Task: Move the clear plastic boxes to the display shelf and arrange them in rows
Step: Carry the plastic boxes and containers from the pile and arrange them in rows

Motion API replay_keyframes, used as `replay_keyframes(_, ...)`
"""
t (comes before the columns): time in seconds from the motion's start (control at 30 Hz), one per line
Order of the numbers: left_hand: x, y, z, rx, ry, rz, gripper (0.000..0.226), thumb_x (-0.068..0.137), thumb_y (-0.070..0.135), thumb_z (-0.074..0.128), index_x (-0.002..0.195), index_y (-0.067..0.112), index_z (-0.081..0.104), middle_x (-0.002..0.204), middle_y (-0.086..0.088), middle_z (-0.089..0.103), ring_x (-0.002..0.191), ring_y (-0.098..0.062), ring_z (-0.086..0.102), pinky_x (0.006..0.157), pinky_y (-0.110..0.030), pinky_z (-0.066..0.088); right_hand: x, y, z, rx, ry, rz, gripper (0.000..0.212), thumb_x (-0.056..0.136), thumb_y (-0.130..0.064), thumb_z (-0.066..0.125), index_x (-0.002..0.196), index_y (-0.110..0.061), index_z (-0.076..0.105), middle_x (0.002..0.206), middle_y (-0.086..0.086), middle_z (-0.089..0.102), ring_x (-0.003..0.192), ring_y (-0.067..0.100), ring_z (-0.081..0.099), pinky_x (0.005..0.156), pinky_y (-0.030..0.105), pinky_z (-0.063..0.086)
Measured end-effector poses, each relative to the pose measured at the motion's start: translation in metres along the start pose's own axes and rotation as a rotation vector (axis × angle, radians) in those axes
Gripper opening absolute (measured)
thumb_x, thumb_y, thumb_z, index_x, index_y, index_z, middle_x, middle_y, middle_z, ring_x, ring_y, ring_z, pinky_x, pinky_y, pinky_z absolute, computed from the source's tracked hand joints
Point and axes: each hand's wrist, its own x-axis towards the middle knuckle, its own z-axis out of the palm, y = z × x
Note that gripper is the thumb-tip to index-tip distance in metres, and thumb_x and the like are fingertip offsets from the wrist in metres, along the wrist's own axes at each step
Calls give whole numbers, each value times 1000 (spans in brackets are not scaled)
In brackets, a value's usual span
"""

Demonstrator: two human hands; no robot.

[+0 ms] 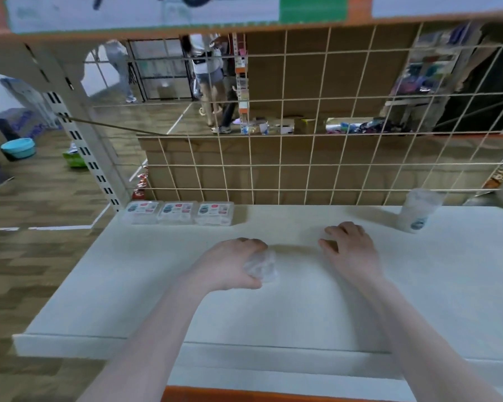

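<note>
Behind the white display shelf (128, 285) stood a wire grid back panel (302, 158), and through it the shop floor and some standing people showed only as a blur. Three clear plastic boxes (177, 212) sat side by side in a row at the shelf's back left corner, labels up, their print too soft to read. The left hand (233, 265) curled round another clear plastic box (262, 266), half hidden by its fingers. The right hand (350, 246) hovered nearby, fingers loosely bent, gripping nothing. A clear plastic container (417, 211) stood far right, smeared by motion.
</note>
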Motion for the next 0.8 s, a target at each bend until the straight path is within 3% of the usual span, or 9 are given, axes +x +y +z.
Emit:
replay_keyframes(0.07, 2, 1, -6, -61, -29, -13, 51, 78, 45, 65, 125, 33, 54, 128, 12, 54, 117, -13, 51, 92, -25, 42, 0, 2, 0, 5, -3, -7, 29, 90, -29, 56, 109, -8, 64, 110, 12, 56, 108, 31, 47, 89, 37, 37)
replay_keyframes(0.13, 3, 2, -12, -292, -52, -76, 31, 80, 54, 58, 101, 32, 65, 106, 16, 60, 101, -9, 56, 78, -21, 44, 0, 2, 0, 16, -4, -8, 31, 91, -31, 54, 111, -9, 63, 112, 10, 56, 110, 29, 46, 90, 35, 35)
replay_keyframes(0.2, 5, -1, -16, -428, -34, -119, 32, 81, 52, 54, 89, 23, 67, 88, 11, 61, 86, -11, 59, 67, -20, 43, 0, 2, -1, 25, -10, -13, 32, 92, -32, 53, 113, -11, 62, 114, 8, 55, 112, 28, 45, 91, 34, 35)
replay_keyframes(0.33, 13, -5, -18, -468, 39, -141, 23, 92, 40, 53, 104, 25, 67, 101, 6, 67, 89, -9, 60, 63, -15, 44, 1, 2, -2, 36, -15, -20, 32, 92, -31, 51, 116, -12, 61, 116, 7, 54, 113, 26, 43, 92, 32, 33)
replay_keyframes(0.43, 19, -4, -20, -472, 134, -140, 25, 93, 30, 55, 115, 23, 64, 108, 2, 66, 95, -12, 61, 77, -22, 47, 1, 3, -2, 48, -11, -14, 31, 91, -30, 51, 115, -12, 61, 115, 7, 54, 112, 27, 43, 92, 31, 32)
replay_keyframes(0.5, 21, -3, -19, -422, 180, -152, 30, 92, 27, 55, 122, 24, 59, 104, 6, 64, 94, -12, 60, 79, -24, 46, 1, 3, -2, 52, -12, -14, 31, 91, -31, 52, 114, -13, 62, 115, 8, 54, 112, 27, 44, 93, 32, 32)
replay_keyframes(0.8, 25, 0, -4, -111, 187, -259, 37, 94, 43, 47, 129, 32, 50, 113, -2, 64, 99, -22, 60, 79, -29, 47, 3, 4, -2, 50, -24, -6, 33, 91, -31, 52, 117, -13, 61, 116, 7, 53, 113, 27, 43, 93, 33, 30)
